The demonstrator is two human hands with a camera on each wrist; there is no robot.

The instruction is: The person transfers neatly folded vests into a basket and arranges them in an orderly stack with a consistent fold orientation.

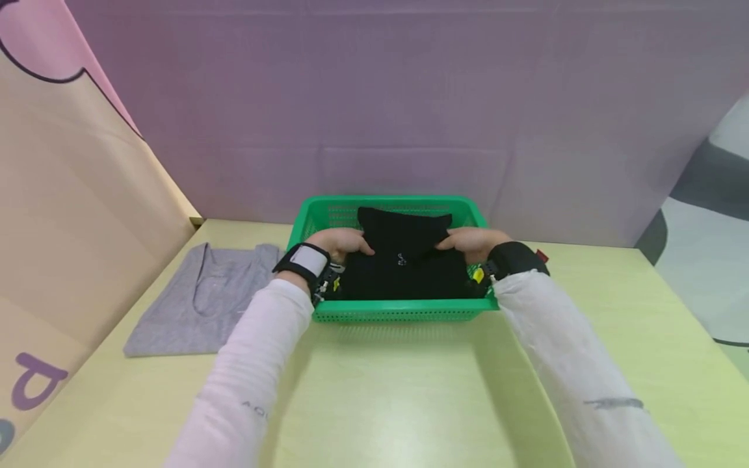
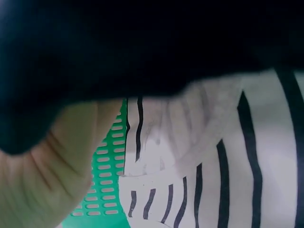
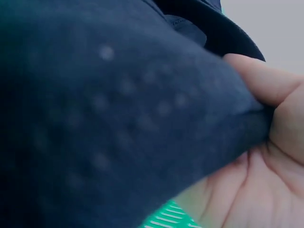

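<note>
A folded black garment [image 1: 404, 260] lies in a green plastic basket [image 1: 398, 311] at the back of the table. My left hand [image 1: 342, 244] grips the garment's left edge and my right hand [image 1: 471, 242] grips its right edge, both inside the basket. In the right wrist view the dark fabric [image 3: 118, 109] is pinched between thumb and fingers [image 3: 266, 90]. The left wrist view shows the black cloth [image 2: 142, 42] over my palm [image 2: 47, 166], with a white black-striped garment [image 2: 213, 171] lying under it in the basket [image 2: 102, 180].
A grey top [image 1: 205, 299] lies flat on the yellow-green table [image 1: 386, 396] left of the basket. A purple backdrop [image 1: 409, 104] stands behind the basket and a beige panel [image 1: 70, 214] closes the left side.
</note>
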